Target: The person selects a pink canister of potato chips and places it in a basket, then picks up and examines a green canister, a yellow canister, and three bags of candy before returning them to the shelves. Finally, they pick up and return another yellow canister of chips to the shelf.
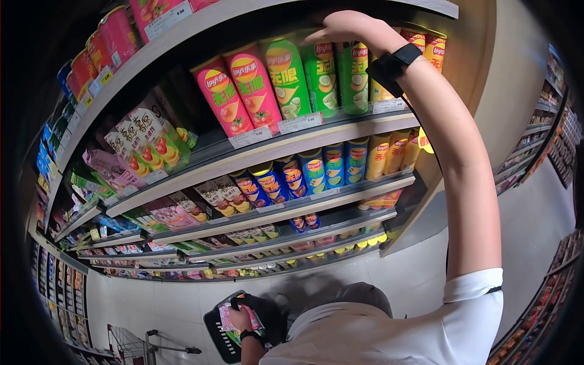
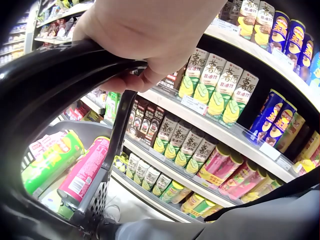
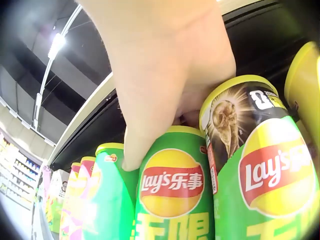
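High on the shelf, my right hand reaches over the lids of green Lay's chip cans. In the right wrist view, the thumb of that hand lies down between the middle green can and a lighter green can. Its other fingers are hidden behind the middle can's lid, so I cannot tell whether they curl round it. Low beside the body, my left hand grips the black handle of a shopping basket. Inside lie a pink can and a green package.
Pink chip cans stand left of the green ones, orange cans to their right. A shelf board runs close above the right hand. Lower shelves hold blue cans and boxed snacks. A shopping cart stands at lower left.
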A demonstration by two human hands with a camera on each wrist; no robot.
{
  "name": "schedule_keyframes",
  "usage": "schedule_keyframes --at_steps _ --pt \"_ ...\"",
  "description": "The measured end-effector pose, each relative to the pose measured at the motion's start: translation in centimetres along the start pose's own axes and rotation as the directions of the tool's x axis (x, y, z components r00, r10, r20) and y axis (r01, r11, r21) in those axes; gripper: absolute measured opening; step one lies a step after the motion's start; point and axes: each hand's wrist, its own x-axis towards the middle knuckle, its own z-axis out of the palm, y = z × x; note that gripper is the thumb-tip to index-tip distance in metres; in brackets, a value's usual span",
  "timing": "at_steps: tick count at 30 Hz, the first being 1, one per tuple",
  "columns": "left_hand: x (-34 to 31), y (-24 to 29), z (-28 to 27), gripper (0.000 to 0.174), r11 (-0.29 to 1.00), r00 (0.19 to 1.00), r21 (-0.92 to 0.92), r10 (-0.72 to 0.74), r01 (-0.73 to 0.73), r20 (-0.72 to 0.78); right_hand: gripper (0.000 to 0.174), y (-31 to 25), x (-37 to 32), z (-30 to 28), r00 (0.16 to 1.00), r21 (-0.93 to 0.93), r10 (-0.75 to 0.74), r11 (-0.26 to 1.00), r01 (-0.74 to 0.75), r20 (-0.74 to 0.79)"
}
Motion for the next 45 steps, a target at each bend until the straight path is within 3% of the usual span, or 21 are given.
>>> schedule_keyframes --at_steps 2,5,7,8,9,10,11,13,14,16,20,26,28,30,34,38,39,40,42,44,45 --pt "0.0 -0.4 0.4 0.034 1.0 0.999 -0.003 0.015 -0.015 -0.031 0.089 -0.2 -0.8 -0.2 0.999 0.09 -0.027 0.995 0.031 -0.039" --pt "0.2 -0.6 0.7 0.032 1.0 0.999 0.01 0.017 -0.017 -0.032 0.07 -1.3 -2.2 -2.3 1.0 -0.078 0.011 0.997 -0.012 -0.011" --pt "0.1 -0.3 0.1 0.033 1.0 1.0 0.021 0.022 -0.022 0.0 0.095 -0.6 -2.2 -3.2 0.998 0.049 -0.035 0.998 0.032 0.055" --pt "0.2 -0.3 0.1 0.033 0.999 1.0 0.021 0.025 -0.025 0.005 0.075 -0.1 -2.1 -2.7 0.998 0.034 0.028 0.999 -0.026 -0.058" --pt "0.2 -0.3 0.1 0.033 0.999 1.0 0.034 0.027 -0.027 -0.005 0.065 4.6 1.4 0.1 0.893 -0.524 -0.355 0.835 0.169 -0.278" --pt "0.1 -0.4 0.2 0.033 0.999 0.999 0.046 0.03 -0.029 -0.015 0.058 9.1 4.8 2.5 0.646 -0.922 -0.733 0.37 0.114 -0.214" --pt "0.2 -0.4 0.2 0.033 0.999 0.999 0.042 0.033 -0.032 -0.007 0.058 8.5 3.1 1.9 0.649 -0.924 -0.732 0.364 0.115 -0.207" --pt "0.0 -0.1 -0.1 0.033 0.998 0.999 0.045 0.037 -0.037 -0.003 0.061 6.1 -1.7 -0.2 0.977 -0.592 -0.14 0.806 0.018 -0.16" --pt "-0.3 0.5 -0.4 0.032 0.999 0.999 0.02 0.03 -0.029 -0.017 0.059 7.2 -1.1 -0.1 0.996 -0.493 0.042 0.866 -0.078 -0.084" --pt "0.3 -0.2 0.0 0.032 1.0 1.0 -0.005 0.005 -0.005 0.018 0.051 9.6 -1.6 0.7 0.964 -0.192 -0.042 0.981 -0.01 -0.261" --pt "0.5 -0.6 0.4 0.03 0.999 0.999 0.023 0.034 -0.035 0.015 0.053 13.8 -2.3 2.6 0.948 -0.137 0.144 0.972 -0.189 -0.283" --pt "0.6 -0.8 0.5 0.03 0.999 0.999 0.037 0.016 -0.017 0.046 0.082 10.8 -6.0 0.2 0.977 -0.093 0.037 0.994 -0.057 -0.209" --pt "0.3 -0.5 0.3 0.03 0.999 0.999 0.039 0.002 -0.003 0.032 0.067 9.3 -8.0 0.3 0.972 -0.116 0.057 0.99 -0.085 -0.229" --pt "0.3 -0.7 0.4 0.031 0.999 1.0 0.032 0.008 -0.009 0.02 0.058 10.9 -8.3 1.7 0.856 -0.082 -0.281 0.959 0.273 -0.435" --pt "0.1 -0.3 -0.1 0.032 1.0 0.999 -0.004 0.018 -0.018 0.041 0.068 5.8 -12.9 -0.5 0.877 0.066 -0.234 0.956 0.287 -0.42" --pt "0.2 0.1 -0.3 0.042 0.999 0.995 0.043 -0.025 0.021 0.1 0.071 2.1 -17.3 -1.7 0.645 -0.168 -0.422 0.893 0.418 -0.637" --pt "0.1 0.7 -0.3 0.051 0.987 0.998 0.156 -0.033 0.025 0.053 0.061 -0.1 -18.6 -2.8 0.511 -0.224 -0.477 0.849 0.479 -0.715" --pt "0.1 1.3 -0.3 0.061 0.963 0.999 0.268 -0.036 0.033 0.006 0.064 -1.7 -19.8 -2.0 0.507 -0.085 -0.339 0.885 0.458 -0.792" --pt "1.2 2.6 0.6 0.082 0.978 0.985 0.128 0.168 -0.162 -0.032 0.06 -2.0 -20.3 -1.9 0.486 -0.072 -0.375 0.843 0.532 -0.789" --pt "2.2 8.0 0.0 0.088 0.958 0.945 -0.092 0.284 -0.272 0.164 0.071 -4.6 -21.1 -0.6 0.758 0.509 -0.173 0.646 0.569 -0.629" --pt "2.8 10.8 0.1 0.079 0.874 0.855 -0.396 0.415 -0.281 0.31 0.07 -4.7 -20.3 -0.3 0.76 0.513 -0.293 0.592 0.621 -0.581"
